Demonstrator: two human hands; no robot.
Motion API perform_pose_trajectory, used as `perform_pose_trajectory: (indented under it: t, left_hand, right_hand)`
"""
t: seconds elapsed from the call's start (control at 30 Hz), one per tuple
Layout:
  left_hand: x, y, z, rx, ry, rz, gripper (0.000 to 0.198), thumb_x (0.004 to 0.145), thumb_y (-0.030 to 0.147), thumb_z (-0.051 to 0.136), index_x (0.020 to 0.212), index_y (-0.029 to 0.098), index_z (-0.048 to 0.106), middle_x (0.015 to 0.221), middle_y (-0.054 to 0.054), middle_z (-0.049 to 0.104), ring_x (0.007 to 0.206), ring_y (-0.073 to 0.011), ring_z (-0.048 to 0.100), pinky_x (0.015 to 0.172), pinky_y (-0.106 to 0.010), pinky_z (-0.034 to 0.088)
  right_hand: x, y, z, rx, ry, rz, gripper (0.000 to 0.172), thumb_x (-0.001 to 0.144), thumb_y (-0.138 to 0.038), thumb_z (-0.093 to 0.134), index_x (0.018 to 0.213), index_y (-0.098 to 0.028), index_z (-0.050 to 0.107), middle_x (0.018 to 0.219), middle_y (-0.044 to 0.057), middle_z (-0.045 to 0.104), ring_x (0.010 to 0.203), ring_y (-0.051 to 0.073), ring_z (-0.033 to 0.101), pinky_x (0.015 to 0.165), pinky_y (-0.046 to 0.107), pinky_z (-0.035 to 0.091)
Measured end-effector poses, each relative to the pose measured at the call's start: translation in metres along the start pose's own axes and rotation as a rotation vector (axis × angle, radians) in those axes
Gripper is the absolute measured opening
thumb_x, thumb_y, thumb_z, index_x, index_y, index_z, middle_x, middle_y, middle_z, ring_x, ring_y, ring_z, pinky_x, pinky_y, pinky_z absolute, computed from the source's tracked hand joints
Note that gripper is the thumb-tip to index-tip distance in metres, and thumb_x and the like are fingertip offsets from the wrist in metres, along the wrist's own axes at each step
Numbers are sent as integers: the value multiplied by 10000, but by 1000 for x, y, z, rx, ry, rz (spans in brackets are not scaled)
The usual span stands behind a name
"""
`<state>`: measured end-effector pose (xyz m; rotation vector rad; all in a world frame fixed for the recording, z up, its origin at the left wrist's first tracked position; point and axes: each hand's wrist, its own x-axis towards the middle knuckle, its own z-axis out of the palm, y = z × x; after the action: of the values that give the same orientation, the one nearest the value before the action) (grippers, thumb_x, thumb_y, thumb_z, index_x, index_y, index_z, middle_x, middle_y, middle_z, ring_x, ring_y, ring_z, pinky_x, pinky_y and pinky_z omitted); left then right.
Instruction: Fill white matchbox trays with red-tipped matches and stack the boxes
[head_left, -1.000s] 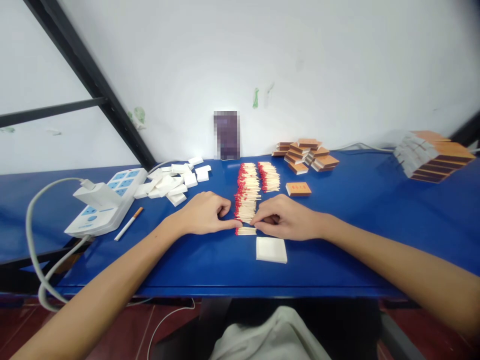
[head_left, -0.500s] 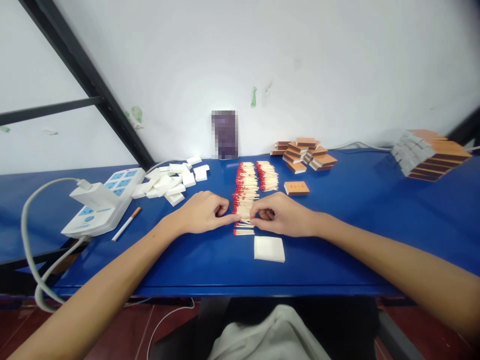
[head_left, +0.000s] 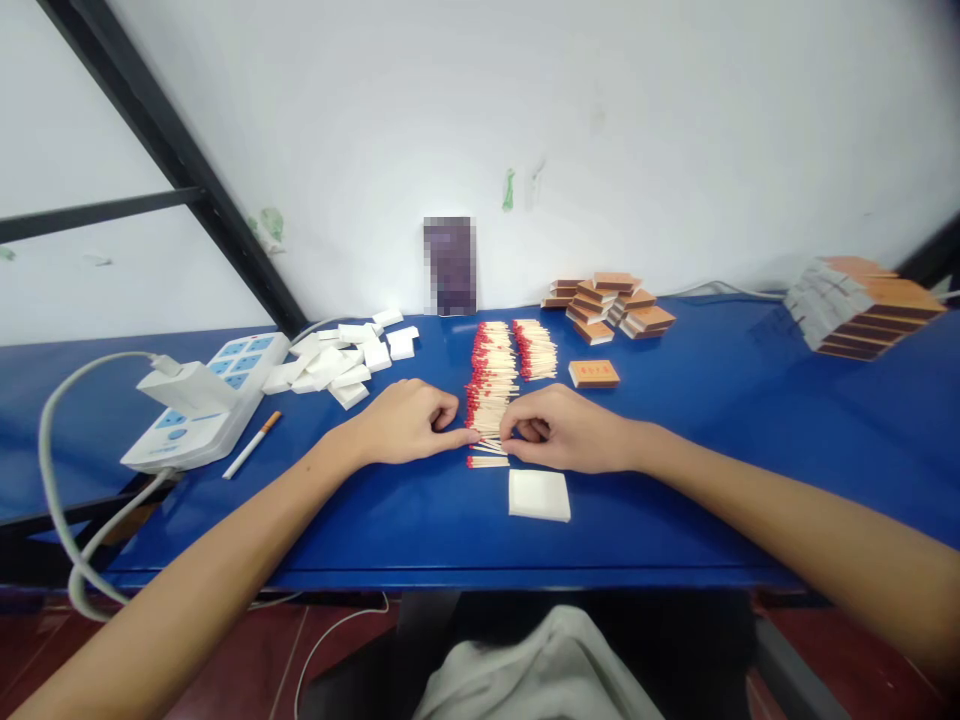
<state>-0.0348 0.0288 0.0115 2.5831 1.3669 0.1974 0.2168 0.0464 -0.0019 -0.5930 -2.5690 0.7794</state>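
Red-tipped wooden matches [head_left: 493, 372] lie side by side in a long column on the blue table, heads to the left. My left hand [head_left: 409, 422] is at the head side, fingers curled in, its outstretched thumb touching the matches near the column's close end. Across from it, my right hand [head_left: 562, 428] has thumb and forefinger brought together in a pinch at the plain ends of some matches. How many lie in the pinch is hidden. A few matches [head_left: 487, 462] sit just below both thumbs. Closer to me rests a white matchbox tray [head_left: 539, 496].
A shorter row of matches [head_left: 535, 350] lies behind. White trays [head_left: 330, 365] are heaped left, beside a power strip [head_left: 206, 405] and a cigarette [head_left: 253, 446]. Orange matchboxes [head_left: 615, 308] are piled behind, one matchbox [head_left: 594, 374] lies apart, and a matchbox stack [head_left: 862, 305] stands right.
Both hands stay at the same place on the match column. The whole view has shifted very slightly; no object has visibly moved on the table.
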Motion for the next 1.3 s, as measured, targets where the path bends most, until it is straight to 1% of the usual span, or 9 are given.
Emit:
perform_pose_trajectory:
  t: [0.2,0.4,0.53,0.67,0.97,1.13,1.3]
  left_hand:
    - [0,-1,1,0,9,4,543,897,624,556,609,178,440,520,46,437,495,-96,354,552,-258,243]
    - [0,0,1,-6,9,-12,543,899,613,557,603,176,433,519,43,442,497,-95,355,555,-252,253]
    - [0,-1,1,-2,9,-19,536,905,606,550,606,177,432,520,42,438,499,-97,353,551,-253,250]
    - [0,-2,1,-2,1,-20,549,898,622,551,601,179,420,512,42,417,494,-97,331,546,-260,244]
    - [0,-2,-1,8,-24,3,521,882,625,573,632,184,457,536,42,463,508,-101,380,551,-260,253]
    - [-1,-3,-3,-3,-18,30,516,878,619,584,634,184,449,541,45,459,511,-99,374,547,-258,254]
    - [-3,-4,-5,-20,-29,88,491,873,604,596,659,185,454,565,45,467,525,-100,380,551,-254,263]
  right_hand:
    - [1,-1,-1,-20,-15,12,85,843,-169,629,843,-156,713,590,-49,534,531,77,475,554,204,360]
    - [1,0,-1,-40,-13,-38,139,879,-191,607,894,-150,739,630,-31,560,560,85,487,575,212,363]
    - [1,1,-1,-36,-26,-53,151,866,-148,602,911,-151,747,645,-27,579,573,84,497,585,210,362]
    - [1,1,-1,-31,-39,-61,176,836,-102,603,923,-150,748,628,-38,560,562,80,482,580,209,356]
    - [2,-2,-1,2,-7,-41,151,885,-159,582,881,-142,732,632,-29,578,562,81,485,573,209,362]
    - [0,-1,-1,7,8,-57,155,862,-146,575,867,-145,730,609,-37,563,542,80,478,567,212,372]
    - [-1,1,-1,16,6,-66,192,794,-101,589,882,-145,754,615,-32,573,538,83,488,568,212,389]
